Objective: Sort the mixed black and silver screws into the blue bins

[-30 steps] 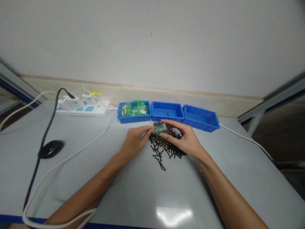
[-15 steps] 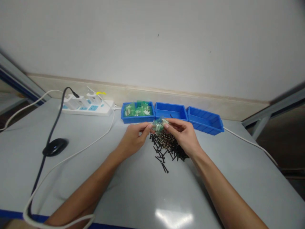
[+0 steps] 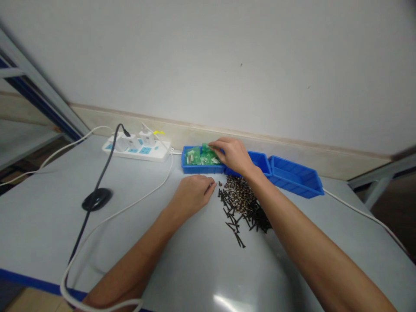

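Note:
My right hand (image 3: 232, 152) reaches over the left blue bin (image 3: 204, 170), its fingertips pinching the edge of a green-tinted plastic packet (image 3: 206, 148). Several more such packets (image 3: 194, 157) with pale, silvery pieces inside fill this bin. Just in front of the bin, low over the table, my left hand (image 3: 195, 190) has its fingers curled and the thumb against them; whether anything is between them is hidden. Right of its fingertips lies a heap of loose screws (image 3: 238, 195), bronze-coloured at the back, with black screws (image 3: 260, 218) at the right and front.
The middle blue bin (image 3: 260, 161) is partly behind my right wrist; the right blue bin (image 3: 295, 177) stands beside it. A white power strip (image 3: 159, 151) with plugged-in adapters sits at the back left. A black mouse-like object (image 3: 96, 199) and loose cables (image 3: 143, 198) lie on the left.
My right hand has carried the green packet from between both hands to the left bin. The left hand has let go and sits lower. The view has shifted, so the table appears further right.

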The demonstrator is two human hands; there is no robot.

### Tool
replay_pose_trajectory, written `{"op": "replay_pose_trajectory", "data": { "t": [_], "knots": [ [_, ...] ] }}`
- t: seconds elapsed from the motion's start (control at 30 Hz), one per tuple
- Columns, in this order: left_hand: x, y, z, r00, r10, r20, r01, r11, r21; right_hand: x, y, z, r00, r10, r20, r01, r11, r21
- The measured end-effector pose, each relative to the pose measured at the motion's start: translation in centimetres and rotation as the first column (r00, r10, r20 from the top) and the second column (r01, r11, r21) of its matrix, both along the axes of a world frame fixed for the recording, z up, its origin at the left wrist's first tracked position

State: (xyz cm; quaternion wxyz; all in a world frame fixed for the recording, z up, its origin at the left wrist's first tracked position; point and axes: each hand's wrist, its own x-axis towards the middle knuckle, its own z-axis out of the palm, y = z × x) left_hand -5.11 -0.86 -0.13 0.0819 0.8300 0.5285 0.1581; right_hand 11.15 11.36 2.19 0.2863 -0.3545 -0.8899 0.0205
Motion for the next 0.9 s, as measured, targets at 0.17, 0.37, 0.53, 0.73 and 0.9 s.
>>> {"op": "replay_pose_trajectory", "data": {
  "t": [0.17,0.37,0.53,0.73,0.9],
  "knots": [
    [0.1,-0.1,-0.4,0.996,-0.082,0.026,0.081,0.996,0.031,-0.2,0.5,-1.1,0.999,-0.006,0.031,0.009,0.994,-0.108],
    [0.3,0.3,-1.4,0.983,-0.155,0.101,0.132,0.969,0.207,0.8,-0.4,-1.1,0.989,-0.082,-0.122,0.085,0.996,0.018],
    [1.0,0.3,-2.0,0.977,-0.178,0.115,0.116,0.903,0.413,4.1,-2.7,-0.9,0.888,-0.261,-0.38,0.274,0.962,-0.02],
    [2.5,0.1,-3.3,0.975,-0.213,0.054,0.176,0.905,0.388,8.9,-7.5,-2.1,0.887,-0.372,-0.274,0.373,0.926,-0.051],
    [2.7,0.9,-3.6,0.988,-0.154,-0.019,0.154,0.961,0.228,10.9,-11.0,-2.6,0.859,-0.347,-0.375,0.402,0.913,0.074]
  ]
}}
